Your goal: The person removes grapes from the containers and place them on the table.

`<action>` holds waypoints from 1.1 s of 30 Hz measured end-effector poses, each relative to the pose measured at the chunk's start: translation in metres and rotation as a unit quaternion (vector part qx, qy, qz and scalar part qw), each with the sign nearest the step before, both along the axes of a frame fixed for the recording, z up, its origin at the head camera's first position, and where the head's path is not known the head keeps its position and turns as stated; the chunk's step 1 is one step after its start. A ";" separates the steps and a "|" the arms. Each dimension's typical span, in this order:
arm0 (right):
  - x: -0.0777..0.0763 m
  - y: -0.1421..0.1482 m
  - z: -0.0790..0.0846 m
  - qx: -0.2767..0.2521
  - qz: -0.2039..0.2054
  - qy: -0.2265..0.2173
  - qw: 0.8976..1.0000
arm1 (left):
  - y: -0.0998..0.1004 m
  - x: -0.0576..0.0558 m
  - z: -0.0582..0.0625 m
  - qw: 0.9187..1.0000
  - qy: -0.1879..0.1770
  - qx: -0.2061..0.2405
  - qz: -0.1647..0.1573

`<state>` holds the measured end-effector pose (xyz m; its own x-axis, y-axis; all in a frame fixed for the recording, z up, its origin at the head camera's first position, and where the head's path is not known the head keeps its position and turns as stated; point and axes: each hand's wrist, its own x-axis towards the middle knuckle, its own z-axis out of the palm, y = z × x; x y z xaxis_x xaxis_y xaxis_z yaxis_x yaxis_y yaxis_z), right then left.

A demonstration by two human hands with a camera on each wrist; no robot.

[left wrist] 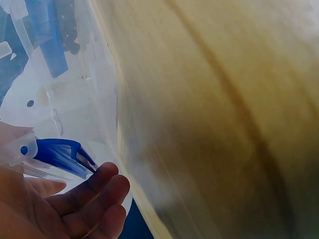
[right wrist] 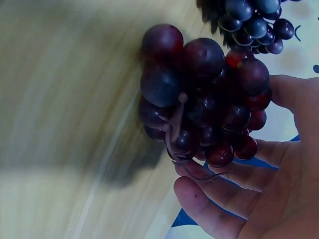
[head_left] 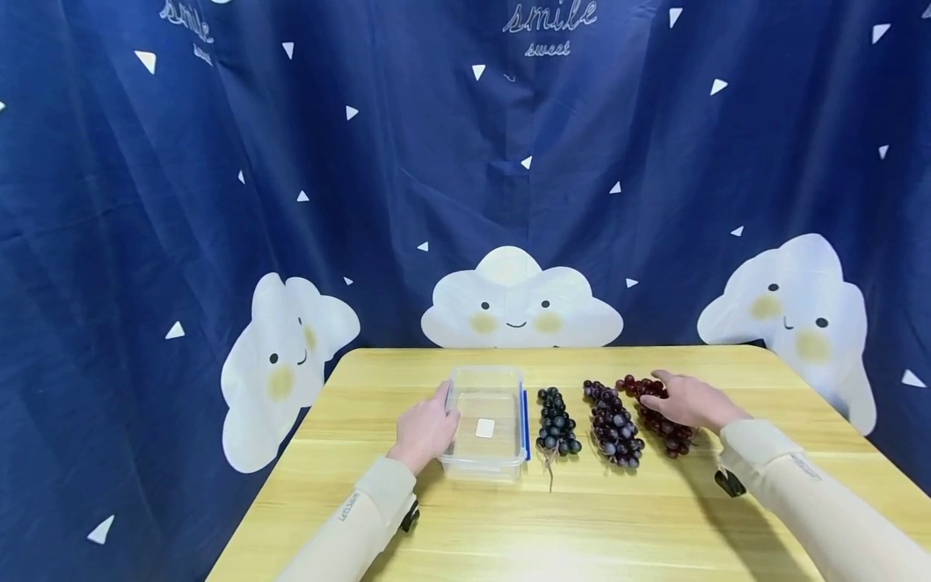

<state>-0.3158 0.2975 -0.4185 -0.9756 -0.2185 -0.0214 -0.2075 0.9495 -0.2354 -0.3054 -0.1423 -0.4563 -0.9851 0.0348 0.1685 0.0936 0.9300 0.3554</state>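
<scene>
A clear plastic food container (head_left: 480, 470) stands lidless on the table, with blue latches on its sides. My left hand (head_left: 425, 430) grips its left wall, thumb by the rim; in the left wrist view the bent fingers (left wrist: 102, 194) lie close to a blue latch (left wrist: 62, 154). To the right, my right hand (head_left: 687, 402) holds a bunch of dark red grapes (right wrist: 204, 109), thumb on one side and fingers curled round the other. A thin brown stem shows at the near end of that bunch. The grapes lie lengthwise on the tabletop in the head view.
Between the container and the red grapes lie a black-green bunch of grapes (head_left: 557, 424), its stem toward me, and a purple bunch (head_left: 617, 427). The light wooden table (head_left: 560, 525) ends at a dark blue curtain (head_left: 524, 202) printed with clouds.
</scene>
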 end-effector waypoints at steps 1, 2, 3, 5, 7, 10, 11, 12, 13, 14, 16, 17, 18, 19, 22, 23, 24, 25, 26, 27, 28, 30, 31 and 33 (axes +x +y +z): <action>0.002 0.000 0.000 0.000 0.001 -0.002 1.000 | 0.000 0.000 0.000 1.000 0.001 0.000 0.000; 0.003 -0.001 -0.001 -0.002 0.001 -0.003 1.000 | -0.001 0.000 0.000 1.000 0.002 0.001 0.000; 0.004 -0.002 -0.002 -0.003 0.002 -0.003 1.000 | -0.001 0.000 0.000 1.000 0.004 0.001 0.000; 0.007 -0.002 -0.003 -0.009 0.000 -0.003 1.000 | -0.001 -0.001 0.000 1.000 0.006 0.002 0.000; 0.008 -0.004 -0.006 -0.013 -0.003 -0.004 1.000 | -0.002 -0.001 0.000 1.000 0.006 0.002 -0.001; 0.008 -0.005 -0.009 -0.020 -0.009 -0.004 1.000 | -0.002 -0.002 0.000 1.000 0.006 0.001 0.000; 0.008 -0.005 -0.010 -0.021 -0.010 -0.005 1.000 | -0.002 -0.002 0.000 1.000 0.006 -0.002 0.001; 0.009 -0.005 -0.011 -0.022 -0.011 -0.005 1.000 | -0.002 -0.002 0.000 1.000 0.006 -0.004 0.002; 0.009 -0.006 -0.012 -0.021 -0.011 -0.003 1.000 | -0.002 -0.002 0.000 1.000 0.006 -0.005 0.003; 0.009 -0.006 -0.012 -0.022 -0.012 -0.003 1.000 | -0.002 -0.001 0.000 1.000 0.006 -0.006 0.003; 0.009 -0.006 -0.013 -0.023 -0.012 -0.001 1.000 | -0.002 -0.001 0.000 1.000 0.006 -0.008 0.005; 0.010 -0.006 -0.013 -0.023 -0.011 -0.001 1.000 | -0.001 0.000 0.000 1.000 0.005 -0.009 0.005; 0.010 -0.006 -0.013 -0.023 -0.011 -0.001 1.000 | -0.001 0.000 0.001 1.000 0.004 -0.009 0.005; 0.011 -0.007 -0.014 -0.023 -0.012 -0.001 1.000 | -0.001 0.000 0.001 1.000 0.004 -0.008 0.004; 0.011 -0.007 -0.015 -0.020 -0.014 -0.001 1.000 | 0.000 0.001 0.002 1.000 0.005 -0.008 0.004; 0.011 -0.007 -0.016 -0.018 -0.016 -0.001 1.000 | 0.000 0.001 0.002 1.000 0.005 -0.008 0.002; 0.011 -0.007 -0.016 -0.017 -0.019 -0.002 1.000 | 0.001 0.001 0.002 1.000 0.005 -0.008 0.002; 0.011 -0.007 -0.017 -0.015 -0.021 -0.002 1.000 | 0.001 0.002 0.002 1.000 0.005 -0.009 0.002; 0.011 -0.007 -0.018 -0.014 -0.023 -0.001 1.000 | 0.001 0.002 0.002 1.000 0.004 -0.009 0.002; 0.011 -0.008 -0.018 -0.014 -0.025 0.000 1.000 | 0.001 0.002 0.002 1.000 0.003 -0.009 0.003; 0.011 -0.008 -0.018 -0.013 -0.026 0.002 1.000 | 0.001 0.002 0.002 1.000 0.003 -0.009 0.003; 0.011 -0.008 -0.018 -0.011 -0.029 0.003 1.000 | 0.001 0.002 0.002 1.000 0.002 -0.010 0.005; 0.011 -0.008 -0.018 -0.010 -0.030 0.003 0.999 | 0.001 0.002 0.002 1.000 0.003 -0.010 0.005; 0.011 -0.008 -0.018 -0.007 -0.034 0.004 0.999 | 0.001 0.002 0.002 1.000 0.004 -0.008 0.005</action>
<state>-0.3046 0.2898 -0.4367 -0.9884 -0.1517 -0.0111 -0.1443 0.9584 -0.2464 -0.3034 -0.1417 -0.4545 -0.9839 0.0286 0.1764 0.0880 0.9366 0.3392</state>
